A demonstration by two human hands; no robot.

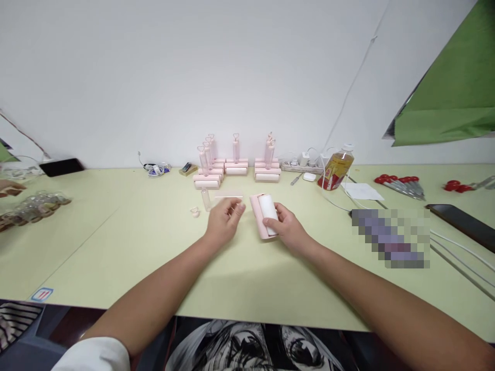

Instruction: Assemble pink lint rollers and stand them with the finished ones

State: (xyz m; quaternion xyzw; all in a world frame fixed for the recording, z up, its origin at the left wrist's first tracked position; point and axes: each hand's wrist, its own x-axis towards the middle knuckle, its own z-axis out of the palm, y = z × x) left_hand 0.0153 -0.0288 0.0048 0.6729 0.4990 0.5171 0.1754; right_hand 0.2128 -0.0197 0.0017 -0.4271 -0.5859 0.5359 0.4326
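My right hand [290, 226] grips a lint roller head, a pink case with a white roll [267, 208], its thumb across the roll. Just left of it is my left hand [222, 222], its fingers curled and thumb bent in; whatever it may hold is too small to make out. Behind the left hand lies a thin, pale pink see-through piece [229, 195], partly hidden. A clear pink tube [205, 199] stands left of that hand, and a small pale pink part with a loop [195, 212] lies beside the tube.
Several pink rollers [208, 183] with upright loop-topped handles stand by the wall. To the right are a drink bottle [337, 167], a power strip [301, 167], cables, red-handled tools [400, 185] and a phone [464, 221]. Another person's hand [11, 187] is far left, near several small jars [34, 208].
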